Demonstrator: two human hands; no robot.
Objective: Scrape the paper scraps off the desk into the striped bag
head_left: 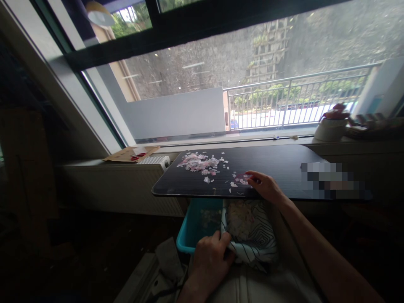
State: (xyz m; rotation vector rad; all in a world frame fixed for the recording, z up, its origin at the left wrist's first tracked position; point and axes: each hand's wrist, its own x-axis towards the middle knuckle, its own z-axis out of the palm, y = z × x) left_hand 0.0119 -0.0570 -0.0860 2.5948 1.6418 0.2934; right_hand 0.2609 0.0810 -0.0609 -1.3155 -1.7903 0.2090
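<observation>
My right hand [267, 187] is over the front part of a dark tabletop [280, 162], its fingers curled at a few small paper scraps [234, 184]. Whatever sits between those fingertips is too small to make out. Farther left on the same top lies a loose pile of white and pinkish scraps [199, 163]. Lower down, my left hand [212, 256] is closed on the edge of a white cloth bag with black line patterns [263, 235]. Pale scraps [240, 216] fill part of the bag. Beside it stands a turquoise plastic basin [186, 231], with small bits on its bottom.
A white radiator [142, 185] runs under the window behind the table's left end. Brown paper with red items [132, 155] lies on its top. On the sill at right stands a pale round container [330, 128]. A blurred-out patch covers the table's right end.
</observation>
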